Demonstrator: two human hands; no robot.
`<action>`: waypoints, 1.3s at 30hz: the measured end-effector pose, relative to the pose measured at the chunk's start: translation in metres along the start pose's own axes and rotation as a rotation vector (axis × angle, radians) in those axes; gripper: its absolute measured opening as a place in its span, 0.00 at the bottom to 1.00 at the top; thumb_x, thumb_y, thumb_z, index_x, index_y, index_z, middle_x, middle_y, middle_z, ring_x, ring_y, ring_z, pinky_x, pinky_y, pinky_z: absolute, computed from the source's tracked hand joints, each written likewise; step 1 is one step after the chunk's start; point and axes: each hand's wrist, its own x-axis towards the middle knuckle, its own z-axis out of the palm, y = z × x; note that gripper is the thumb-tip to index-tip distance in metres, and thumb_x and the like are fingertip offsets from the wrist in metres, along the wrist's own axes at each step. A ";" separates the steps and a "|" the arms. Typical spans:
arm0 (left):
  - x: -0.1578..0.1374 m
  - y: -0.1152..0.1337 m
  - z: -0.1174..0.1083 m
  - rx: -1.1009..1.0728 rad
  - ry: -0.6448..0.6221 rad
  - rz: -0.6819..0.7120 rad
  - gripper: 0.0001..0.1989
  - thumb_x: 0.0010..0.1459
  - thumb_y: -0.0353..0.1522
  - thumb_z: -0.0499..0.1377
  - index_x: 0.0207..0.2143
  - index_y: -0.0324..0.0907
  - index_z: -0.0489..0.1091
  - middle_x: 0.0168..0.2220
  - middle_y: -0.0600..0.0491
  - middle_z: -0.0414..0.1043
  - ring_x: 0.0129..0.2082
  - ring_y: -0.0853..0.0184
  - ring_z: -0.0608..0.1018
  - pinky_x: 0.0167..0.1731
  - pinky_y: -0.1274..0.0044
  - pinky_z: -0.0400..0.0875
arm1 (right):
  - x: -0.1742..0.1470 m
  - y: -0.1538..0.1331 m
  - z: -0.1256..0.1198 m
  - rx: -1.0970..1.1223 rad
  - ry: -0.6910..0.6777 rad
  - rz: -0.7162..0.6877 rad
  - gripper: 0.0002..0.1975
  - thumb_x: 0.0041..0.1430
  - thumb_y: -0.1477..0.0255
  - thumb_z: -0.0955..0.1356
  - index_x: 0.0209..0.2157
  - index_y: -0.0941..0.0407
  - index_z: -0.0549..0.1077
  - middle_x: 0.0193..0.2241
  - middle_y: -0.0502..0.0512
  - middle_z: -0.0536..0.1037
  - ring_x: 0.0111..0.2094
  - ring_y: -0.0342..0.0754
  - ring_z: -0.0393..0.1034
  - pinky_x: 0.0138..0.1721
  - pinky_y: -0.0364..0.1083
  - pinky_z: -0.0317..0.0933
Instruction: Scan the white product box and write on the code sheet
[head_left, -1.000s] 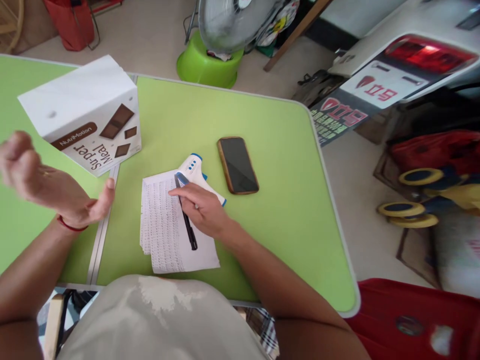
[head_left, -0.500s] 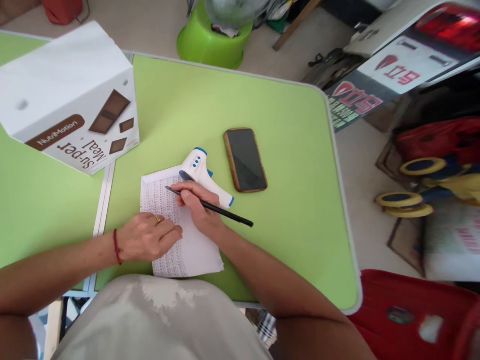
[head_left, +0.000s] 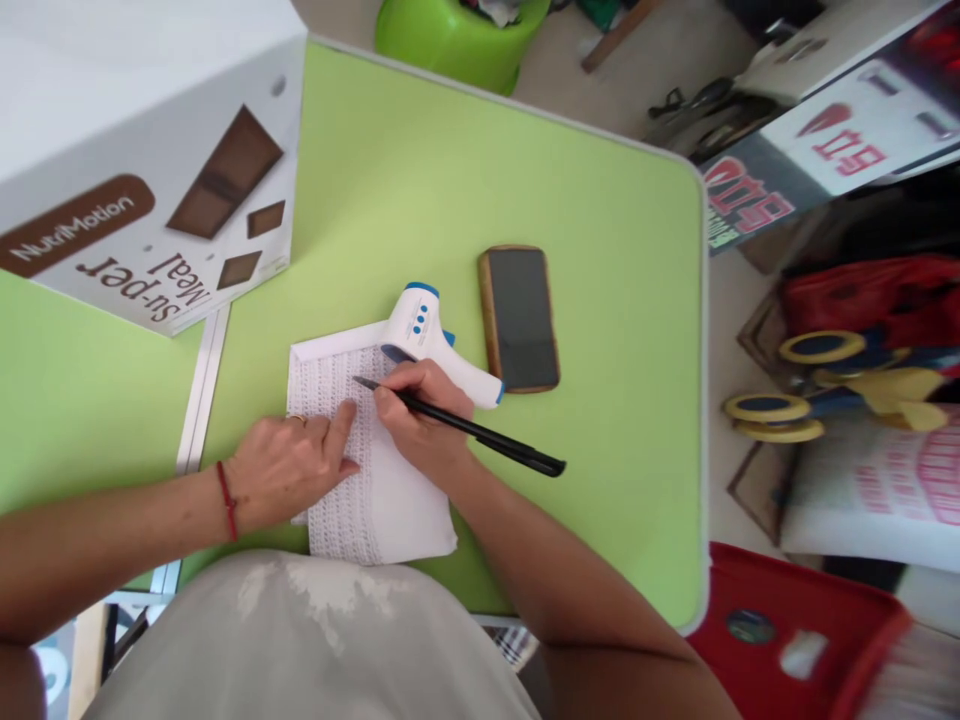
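My right hand (head_left: 426,412) grips a black pen (head_left: 487,437), its tip just over the written part of a white paper sheet (head_left: 409,510). Rows of small handwriting cover the sheet's left part, and its top edge is folded over. My left hand (head_left: 292,460) rests on the paper's left side with the index finger stretched out and the thumb apart; it holds nothing. Beyond the right hand lies a white and blue infrared thermometer (head_left: 439,345), partly over the paper's top edge. A smartphone (head_left: 523,320) in a brown case lies to its right.
A large white NutriMotion box (head_left: 217,200) stands on the green table (head_left: 600,300) at upper left. Past the table are a green stool (head_left: 465,45), a red chair (head_left: 795,630), yellow-wheeled items (head_left: 772,410) and a white sack (head_left: 877,490).
The left hand's curled fingers have opened out, its index finger now pointing up the sheet. The pen tip has shifted slightly right along the writing. The camera view has moved closer.
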 end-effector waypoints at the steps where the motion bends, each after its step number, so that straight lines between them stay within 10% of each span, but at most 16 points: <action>1: 0.000 0.000 0.000 -0.008 -0.025 -0.008 0.27 0.63 0.41 0.59 0.54 0.27 0.64 0.26 0.48 0.75 0.22 0.62 0.77 0.16 0.74 0.62 | 0.000 0.001 0.000 0.010 -0.017 -0.005 0.05 0.52 0.77 0.66 0.25 0.53 0.66 0.20 0.43 0.69 0.21 0.40 0.63 0.23 0.42 0.60; 39: 0.003 -0.005 -0.007 -0.079 -0.169 -0.074 0.31 0.60 0.43 0.60 0.57 0.29 0.61 0.29 0.47 0.77 0.25 0.57 0.79 0.19 0.72 0.67 | -0.001 0.001 0.007 -0.029 -0.024 0.025 0.05 0.54 0.75 0.64 0.26 0.53 0.65 0.18 0.43 0.67 0.20 0.40 0.63 0.23 0.43 0.61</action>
